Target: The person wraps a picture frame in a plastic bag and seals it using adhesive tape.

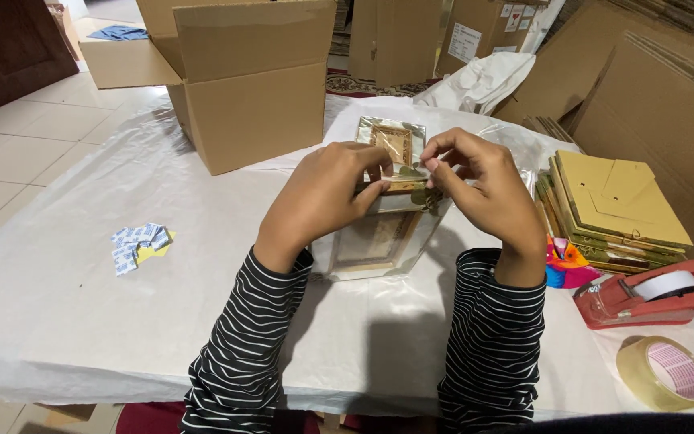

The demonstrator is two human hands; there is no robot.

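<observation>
Head view: both hands pinch gold flap at frame top. Left hand (327, 193) at 9 o'clock, right hand (479, 181) at 3 o'clock of frame (379, 241); long axis 12–6 on bench (66, 305).

The framed picture in clear wrap (383, 233) stands at the centre of the table (58, 305), with the left hand (323, 193) and right hand (483, 189) on its upper part. At eleven o'clock sits an open carton (251, 96). At nine o'clock lie small sachets (140, 245). At three o'clock rests a stack of flat cards (616, 213); at four o'clock a tape dispenser (652, 293), and a tape roll (667, 374) just nearer. At one o'clock lies a crumpled bag (483, 80).
</observation>
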